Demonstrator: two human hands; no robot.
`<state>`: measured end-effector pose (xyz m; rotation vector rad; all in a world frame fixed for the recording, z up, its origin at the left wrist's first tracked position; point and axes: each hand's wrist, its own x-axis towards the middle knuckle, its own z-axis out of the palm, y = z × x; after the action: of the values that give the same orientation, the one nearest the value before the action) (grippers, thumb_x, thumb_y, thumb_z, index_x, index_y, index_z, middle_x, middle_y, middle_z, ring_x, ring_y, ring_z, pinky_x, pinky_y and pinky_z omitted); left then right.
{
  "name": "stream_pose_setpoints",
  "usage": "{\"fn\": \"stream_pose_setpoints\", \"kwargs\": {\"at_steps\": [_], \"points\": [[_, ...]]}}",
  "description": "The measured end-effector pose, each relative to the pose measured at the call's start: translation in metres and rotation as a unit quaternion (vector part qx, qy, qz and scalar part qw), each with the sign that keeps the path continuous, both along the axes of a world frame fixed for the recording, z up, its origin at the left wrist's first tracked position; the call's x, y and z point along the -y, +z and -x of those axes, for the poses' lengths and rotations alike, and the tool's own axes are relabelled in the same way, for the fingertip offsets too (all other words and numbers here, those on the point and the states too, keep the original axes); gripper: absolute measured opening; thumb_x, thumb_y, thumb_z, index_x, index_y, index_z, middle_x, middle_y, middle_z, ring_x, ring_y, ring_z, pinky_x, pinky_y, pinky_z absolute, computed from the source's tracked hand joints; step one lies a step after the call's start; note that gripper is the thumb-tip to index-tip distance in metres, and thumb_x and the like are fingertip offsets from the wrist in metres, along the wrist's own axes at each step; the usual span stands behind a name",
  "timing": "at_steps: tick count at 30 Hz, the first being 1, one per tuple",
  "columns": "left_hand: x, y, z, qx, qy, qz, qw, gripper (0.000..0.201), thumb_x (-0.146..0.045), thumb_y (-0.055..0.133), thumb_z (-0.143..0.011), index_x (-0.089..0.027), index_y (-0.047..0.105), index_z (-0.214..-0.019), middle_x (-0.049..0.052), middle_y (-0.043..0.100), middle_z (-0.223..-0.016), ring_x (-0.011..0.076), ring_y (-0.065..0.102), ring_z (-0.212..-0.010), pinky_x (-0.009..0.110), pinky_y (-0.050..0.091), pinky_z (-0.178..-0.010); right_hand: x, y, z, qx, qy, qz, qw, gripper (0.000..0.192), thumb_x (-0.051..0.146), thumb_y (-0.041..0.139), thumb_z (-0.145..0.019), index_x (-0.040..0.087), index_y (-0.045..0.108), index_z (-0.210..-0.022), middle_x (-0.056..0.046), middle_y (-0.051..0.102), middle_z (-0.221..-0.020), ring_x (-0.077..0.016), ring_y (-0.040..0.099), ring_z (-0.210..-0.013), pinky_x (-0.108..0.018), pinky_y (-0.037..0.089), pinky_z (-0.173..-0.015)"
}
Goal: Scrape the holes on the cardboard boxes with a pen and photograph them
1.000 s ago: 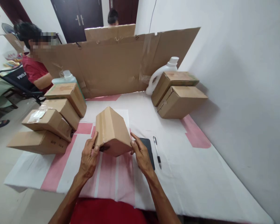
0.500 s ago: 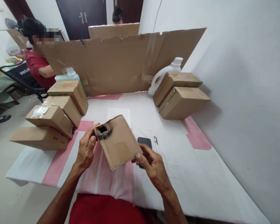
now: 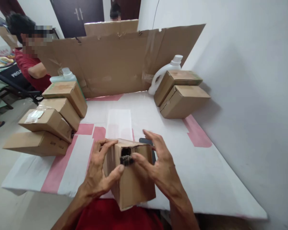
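Overhead, a plain white wall point(image 3: 249, 80) runs along the right of the room, and dark doors point(image 3: 76, 16) stand at the far end. Below it the desk point(image 3: 206, 166) wears a white cloth with pink bands. A tall cardboard screen point(image 3: 120, 60) stands along its far edge; behind it another person's head shows, and a person in a red shirt point(image 3: 26, 65) sits beyond the far left corner on a dark chair whose back shows white letters, cut off and not readable.

At the left edge sits a stack of four brown boxes point(image 3: 50, 118), one bearing a clear plastic pouch. Near the far right corner two more boxes point(image 3: 180, 94) lean together, with a white jug point(image 3: 165, 72) just behind them. A pale green bottle point(image 3: 62, 76) stands behind the left stack.

At the near edge, the cardboard box point(image 3: 132, 179) is held tilted toward the camera, with a ragged dark hole in its upper face. The left hand point(image 3: 100, 172) clamps its left side, thumb across the front. The right hand point(image 3: 160, 166) rests on the right side, fingers point(image 3: 136, 157) spread, one tip at the hole. A dark phone point(image 3: 146, 141) peeks out behind the box. No writing on the boxes is legible.
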<state>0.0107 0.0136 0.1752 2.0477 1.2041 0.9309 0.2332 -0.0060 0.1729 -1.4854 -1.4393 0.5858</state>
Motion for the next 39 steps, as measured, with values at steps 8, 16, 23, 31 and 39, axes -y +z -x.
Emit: {"fn": "stream_pose_setpoints", "kwargs": {"at_steps": [8, 16, 23, 31, 39], "points": [[0.003, 0.006, -0.008, 0.001, 0.019, -0.059, 0.998, 0.033, -0.026, 0.057, -0.099, -0.026, 0.062, -0.131, 0.007, 0.063, -0.132, 0.0234, 0.059, -0.127, 0.038, 0.049, -0.109, 0.000, 0.007, 0.044, 0.097, 0.017, -0.068, 0.993, 0.019, 0.016, 0.064, -0.088, 0.017, 0.069, -0.107, -0.010, 0.074, -0.105, -0.0286, 0.064, -0.099, -0.052, 0.052, -0.098], [0.001, 0.010, -0.015, 0.014, 0.058, -0.039, 0.997, 0.024, -0.027, 0.052, -0.102, -0.026, 0.067, -0.121, 0.003, 0.071, -0.121, 0.0225, 0.066, -0.115, 0.038, 0.052, -0.105, -0.001, 0.006, 0.056, 0.082, -0.002, -0.058, 0.995, 0.019, 0.020, 0.065, -0.091, 0.021, 0.070, -0.109, -0.010, 0.074, -0.107, -0.0292, 0.063, -0.104, -0.050, 0.051, -0.102], [-0.012, 0.003, -0.006, 0.038, 0.051, 0.055, 0.996, 0.036, -0.048, 0.058, -0.100, -0.026, 0.066, -0.128, 0.006, 0.069, -0.126, 0.0281, 0.064, -0.116, 0.044, 0.049, -0.106, 0.008, -0.033, -0.028, -0.020, -0.147, 0.034, 0.988, 0.039, 0.050, 0.059, -0.100, 0.020, 0.065, -0.123, -0.012, 0.071, -0.117, -0.0264, 0.067, -0.106, -0.038, 0.054, -0.084], [-0.030, -0.002, 0.003, 0.078, 0.053, 0.132, 0.987, 0.049, -0.057, 0.051, -0.101, -0.027, 0.061, -0.139, 0.008, 0.062, -0.143, 0.0320, 0.056, -0.134, 0.051, 0.039, -0.118, 0.014, -0.128, -0.083, 0.163, -0.200, 0.357, 0.898, 0.009, 0.027, 0.063, -0.094, 0.021, 0.065, -0.087, -0.008, 0.071, -0.080, -0.0246, 0.067, -0.078, -0.031, 0.034, -0.064], [-0.017, -0.009, -0.001, 0.071, -0.017, 0.138, 0.988, 0.085, -0.042, 0.067, -0.091, -0.033, 0.024, -0.164, 0.011, 0.029, -0.170, 0.0378, 0.027, -0.157, 0.064, 0.023, -0.127, 0.012, -0.097, -0.084, -0.082, -0.210, 0.206, 0.952, 0.024, 0.041, 0.060, -0.091, 0.024, 0.054, -0.075, 0.000, 0.061, -0.061, -0.0199, 0.059, -0.056, -0.030, 0.041, -0.053]]}}
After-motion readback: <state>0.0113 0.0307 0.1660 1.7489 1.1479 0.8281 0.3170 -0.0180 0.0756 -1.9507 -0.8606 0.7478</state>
